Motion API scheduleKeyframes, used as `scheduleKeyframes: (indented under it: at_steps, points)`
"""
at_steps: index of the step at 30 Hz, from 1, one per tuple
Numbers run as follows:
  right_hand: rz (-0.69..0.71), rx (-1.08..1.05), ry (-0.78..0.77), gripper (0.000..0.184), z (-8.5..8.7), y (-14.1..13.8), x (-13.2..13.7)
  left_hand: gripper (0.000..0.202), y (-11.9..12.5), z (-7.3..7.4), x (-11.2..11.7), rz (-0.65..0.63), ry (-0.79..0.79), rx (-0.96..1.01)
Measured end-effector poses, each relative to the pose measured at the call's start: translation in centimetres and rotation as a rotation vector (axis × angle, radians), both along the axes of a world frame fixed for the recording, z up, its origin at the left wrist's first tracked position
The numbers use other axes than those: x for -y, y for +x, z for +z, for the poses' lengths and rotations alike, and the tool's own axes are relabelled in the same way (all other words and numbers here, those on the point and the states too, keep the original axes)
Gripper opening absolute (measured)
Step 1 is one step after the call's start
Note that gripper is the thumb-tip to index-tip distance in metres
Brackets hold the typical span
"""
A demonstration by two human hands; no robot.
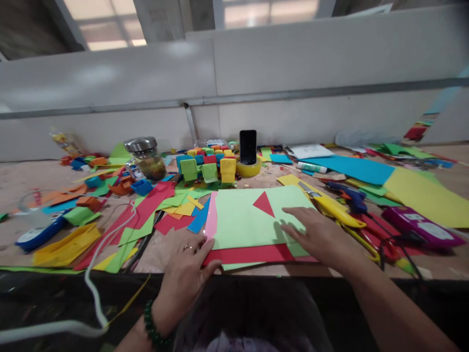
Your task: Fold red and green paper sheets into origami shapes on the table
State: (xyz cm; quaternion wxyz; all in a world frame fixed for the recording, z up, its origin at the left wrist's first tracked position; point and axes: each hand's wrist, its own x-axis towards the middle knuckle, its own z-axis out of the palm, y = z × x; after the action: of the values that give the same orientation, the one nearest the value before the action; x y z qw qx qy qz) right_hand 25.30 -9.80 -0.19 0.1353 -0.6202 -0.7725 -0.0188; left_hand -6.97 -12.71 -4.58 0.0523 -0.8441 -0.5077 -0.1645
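A stack of coloured paper sheets lies at the table's near edge, with a light green sheet (245, 217) on top and a red sheet (252, 254) under it. A small red paper triangle (264, 203) rests on the green sheet. My left hand (188, 271) grips the stack's lower left corner, thumb on the red sheet. My right hand (317, 234) lies flat on the right side of the green sheet, fingers stretched out towards the triangle. A pink sheet edge (211, 222) shows at the stack's left.
A yellow utility knife (331, 205), blue glue gun (348, 194) and red scissors (377, 239) lie right of the stack. Behind stand paper cubes (208, 168), a phone in a yellow tape roll (248, 154) and a glass jar (146, 157). Paper scraps cover the left.
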Motion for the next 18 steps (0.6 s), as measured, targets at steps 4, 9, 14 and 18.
scheduleKeyframes:
  at_steps: [4,9,14,18]
  points:
    - [-0.004,0.010,-0.156,0.062,1.0,-2.5,-1.5,0.047,0.6,0.2,0.0,0.038,-0.020,-0.057]
    - [0.016,-0.089,-0.190,0.054,0.7,-2.5,-2.1,0.046,-1.7,-0.9,1.3,0.022,0.044,-0.009]
    - [-0.018,-0.329,-0.255,0.042,-0.1,-2.2,-3.6,0.041,-1.8,-0.7,0.7,0.024,0.071,0.123]
    - [0.002,-0.433,-0.203,0.026,-0.8,-1.9,-4.5,0.053,0.3,0.4,-0.7,0.075,-0.026,0.197]
